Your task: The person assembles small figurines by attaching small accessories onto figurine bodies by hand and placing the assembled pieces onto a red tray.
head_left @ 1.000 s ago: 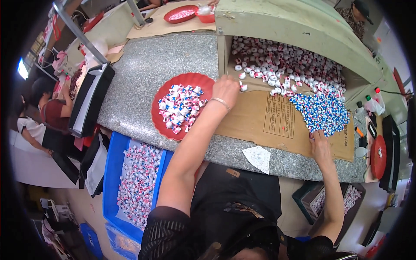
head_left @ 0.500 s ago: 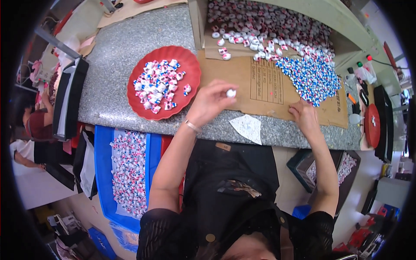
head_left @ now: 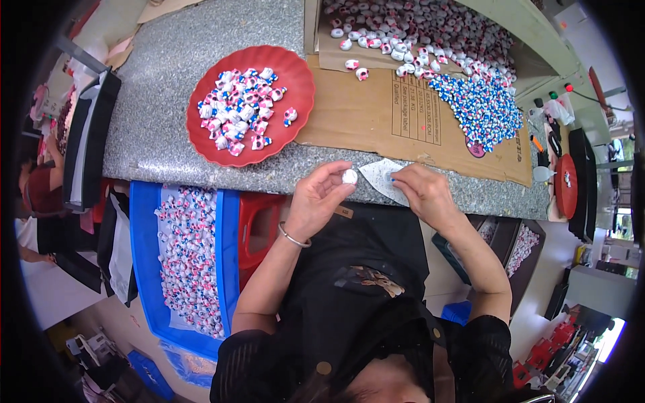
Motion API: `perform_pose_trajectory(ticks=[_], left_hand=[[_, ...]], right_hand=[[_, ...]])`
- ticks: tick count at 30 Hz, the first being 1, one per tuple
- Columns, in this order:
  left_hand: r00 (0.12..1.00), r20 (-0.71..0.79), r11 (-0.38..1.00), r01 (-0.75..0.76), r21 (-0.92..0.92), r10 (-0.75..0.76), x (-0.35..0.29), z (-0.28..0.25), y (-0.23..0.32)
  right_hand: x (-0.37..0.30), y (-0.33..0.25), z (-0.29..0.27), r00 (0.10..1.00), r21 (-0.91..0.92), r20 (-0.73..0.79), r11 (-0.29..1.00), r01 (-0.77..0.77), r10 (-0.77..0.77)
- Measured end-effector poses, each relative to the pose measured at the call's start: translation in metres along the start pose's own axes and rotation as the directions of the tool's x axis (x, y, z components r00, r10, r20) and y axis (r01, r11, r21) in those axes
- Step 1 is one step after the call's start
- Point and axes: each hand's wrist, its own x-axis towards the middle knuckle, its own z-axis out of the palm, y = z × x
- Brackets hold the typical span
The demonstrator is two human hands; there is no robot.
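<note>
A small white rounded piece (head_left: 349,176) sits between the thumb and fingertips of my left hand (head_left: 316,196), just in front of the counter edge. My right hand (head_left: 430,196) pinches a tiny blue piece (head_left: 394,179) over a white pointed scrap of sheet (head_left: 377,173) on the counter. The two hands face each other, a short gap apart. Beyond them lies a flat brown cardboard sheet (head_left: 363,114), bearing a heap of small blue-and-white pieces (head_left: 478,111) at its right. White-and-pink rounded pieces (head_left: 430,30) are piled behind that, inside a shelf opening.
A red scalloped plate (head_left: 295,77) with small white, pink and blue figures (head_left: 235,111) stands on the grey speckled counter (head_left: 151,114) at left. Below it are a blue bin (head_left: 228,269) of similar figures and a red stool (head_left: 259,228). Another person (head_left: 44,191) is at far left.
My right hand has left the small-piece heap and come left and nearer, now with a tiny blue piece. My left hand has drawn closer to me, still holding the white piece.
</note>
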Motion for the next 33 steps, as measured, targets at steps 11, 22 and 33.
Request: perform_pose_trajectory(ticks=[11, 22, 33], left_hand=[[0.998, -0.028, 0.981, -0.055, 0.183, 0.061, -0.002, 0.011, -0.011], [0.89, -0.004, 0.768, -0.391, 0.507, 0.456, 0.007, 0.039, -0.026], [0.932, 0.362, 0.957, -0.102, 0.271, -0.003, 0.014, 0.037, 0.015]], right_hand=[[0.004, 0.005, 0.005, 0.997, -0.098, 0.075, 0.995, 0.011, -0.004], [-0.012, -0.015, 0.006, 0.801, 0.774, 0.149, 0.436, -0.46, 0.58], [-0.008, -0.035, -0.021, 0.942, 0.525, 0.095, 0.788, -0.322, 0.322]])
